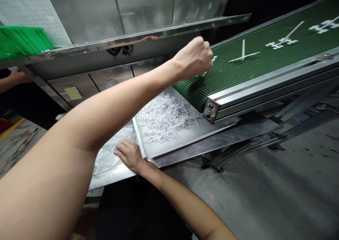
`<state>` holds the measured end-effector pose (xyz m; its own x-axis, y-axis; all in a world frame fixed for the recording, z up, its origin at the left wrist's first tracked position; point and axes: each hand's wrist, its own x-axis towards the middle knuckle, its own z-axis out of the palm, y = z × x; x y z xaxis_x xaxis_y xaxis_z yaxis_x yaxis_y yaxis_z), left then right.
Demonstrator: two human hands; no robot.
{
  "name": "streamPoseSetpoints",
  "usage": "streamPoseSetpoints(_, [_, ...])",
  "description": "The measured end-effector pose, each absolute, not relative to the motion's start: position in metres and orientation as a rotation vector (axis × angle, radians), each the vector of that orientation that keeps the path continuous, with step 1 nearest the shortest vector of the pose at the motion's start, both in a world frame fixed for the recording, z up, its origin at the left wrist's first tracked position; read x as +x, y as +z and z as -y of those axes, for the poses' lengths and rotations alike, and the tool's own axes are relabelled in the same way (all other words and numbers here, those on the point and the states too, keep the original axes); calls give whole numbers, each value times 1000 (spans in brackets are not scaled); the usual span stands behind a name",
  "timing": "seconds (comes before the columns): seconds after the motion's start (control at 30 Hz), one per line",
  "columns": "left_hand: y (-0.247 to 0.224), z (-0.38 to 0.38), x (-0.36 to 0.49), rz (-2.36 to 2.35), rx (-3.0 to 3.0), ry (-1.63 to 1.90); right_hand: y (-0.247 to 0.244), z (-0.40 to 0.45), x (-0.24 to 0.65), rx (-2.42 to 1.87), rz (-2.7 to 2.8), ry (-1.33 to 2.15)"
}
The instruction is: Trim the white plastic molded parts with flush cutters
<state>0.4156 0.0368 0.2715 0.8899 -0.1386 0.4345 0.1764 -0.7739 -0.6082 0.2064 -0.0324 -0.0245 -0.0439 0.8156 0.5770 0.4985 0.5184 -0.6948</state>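
My left hand [197,56] reaches across my body and is closed in a fist over the lower end of the green conveyor belt [225,74]. Bits of a white plastic piece [214,59] show beside its fingers; whether the hand grips that piece is hidden. My right hand [129,156] rests on the metal table [113,178], by the near left corner of a shallow tray [169,146]. Its fingers are curled, with a small shiny tip showing at the thumb; the thing itself I cannot make out. A heap of thin white plastic sticks [166,118] lies in the tray.
More branched white plastic pieces [282,42] lie higher on the belt. The conveyor's metal side rail [265,79] ends just above the tray. Clear plastic film [104,159] lies on the table. A green bin [23,40] stands upper left, near another person's arm [13,79].
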Motion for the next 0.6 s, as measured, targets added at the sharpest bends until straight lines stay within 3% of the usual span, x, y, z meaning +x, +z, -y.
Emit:
streamPoseSetpoints(0.1, [299, -24, 362, 202, -2494, -427, -20, 37, 209, -1104, 1667, 403])
streamPoseSetpoints(0.2, [298, -15, 279, 414, -2508, -575, -15, 43, 213, -1099, 1615, 436])
streamPoseSetpoints(0.37, [189, -9, 135, 543, -2631, -1169, -10, 45, 218, -1123, 1567, 456])
streamPoseSetpoints(0.5, [98, -4, 96, 820, -2801, -1051, -19, 40, 217, -1212, 1588, 441])
streamPoseSetpoints(0.6, [76, 2, 114, 867, -2783, -838, -35, 39, 218, -1348, 1583, 415])
